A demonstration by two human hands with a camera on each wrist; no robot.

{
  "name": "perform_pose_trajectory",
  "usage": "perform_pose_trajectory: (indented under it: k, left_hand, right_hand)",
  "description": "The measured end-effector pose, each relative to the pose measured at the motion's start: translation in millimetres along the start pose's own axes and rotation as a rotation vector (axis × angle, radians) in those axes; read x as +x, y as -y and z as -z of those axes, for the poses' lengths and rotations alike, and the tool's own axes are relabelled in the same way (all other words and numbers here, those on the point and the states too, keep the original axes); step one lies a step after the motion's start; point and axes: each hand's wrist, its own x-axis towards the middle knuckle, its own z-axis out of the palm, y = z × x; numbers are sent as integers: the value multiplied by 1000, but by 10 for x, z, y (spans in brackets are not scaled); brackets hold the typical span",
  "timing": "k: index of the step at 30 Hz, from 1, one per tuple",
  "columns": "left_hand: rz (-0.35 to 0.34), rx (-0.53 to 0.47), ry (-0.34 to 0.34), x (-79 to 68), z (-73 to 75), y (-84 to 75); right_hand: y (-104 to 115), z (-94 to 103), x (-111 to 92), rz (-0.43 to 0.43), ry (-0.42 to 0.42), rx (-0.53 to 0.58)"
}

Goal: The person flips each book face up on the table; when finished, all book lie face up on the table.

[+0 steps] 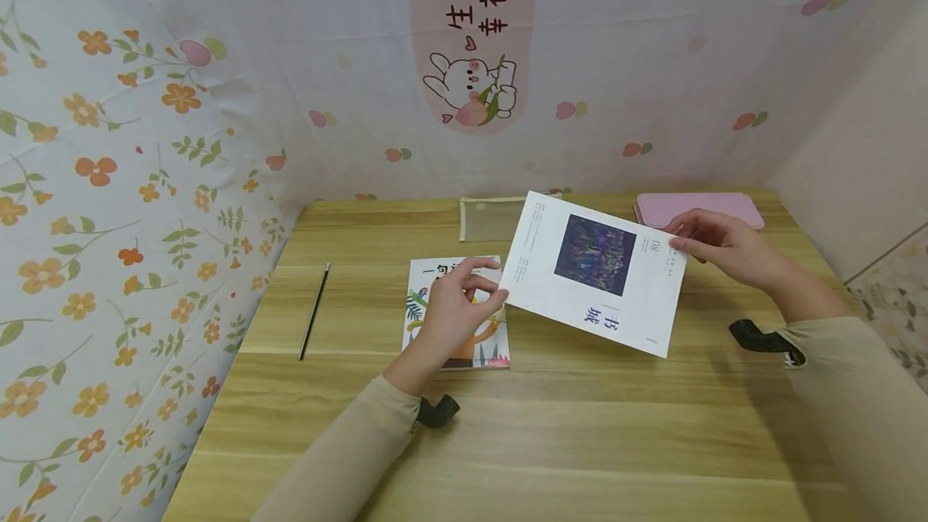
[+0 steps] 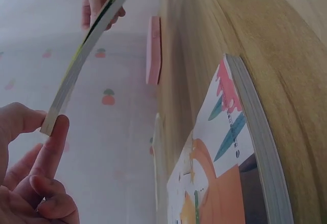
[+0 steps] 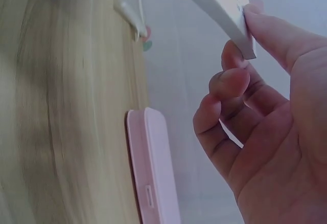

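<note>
A white magazine with a dark square picture on its cover is held up over the table, tilted, between both hands. My left hand pinches its left end between thumb and forefinger; in the left wrist view the page edges show as a thick, slightly bowed stack. At the opposite end my right hand pinches the other edge, its remaining fingers curled loosely below, as the right wrist view shows. Under the left hand lies a colourful picture book, flat on the table and partly covered by that hand.
A pink case lies at the back right, behind the right hand. Near the back edge is a flat pouch with a pale border, partly hidden by the magazine. A dark pencil lies on the left of the wooden table. Patterned cloth hangs behind.
</note>
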Motion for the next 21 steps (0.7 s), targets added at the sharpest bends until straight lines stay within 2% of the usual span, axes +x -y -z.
perform_pose_trajectory:
  k: [5,12,21]
  left_hand:
    - [6,15,18,13,-10,4]
    - [33,85,61,19,-60,53]
    - [8,277,136,-34,-164,100]
  right_hand:
    - [-32,39,-26,-6,17,6]
    - [-124,107,-76,41,70,75]
    - [-237,139,-82,-49,198,-15]
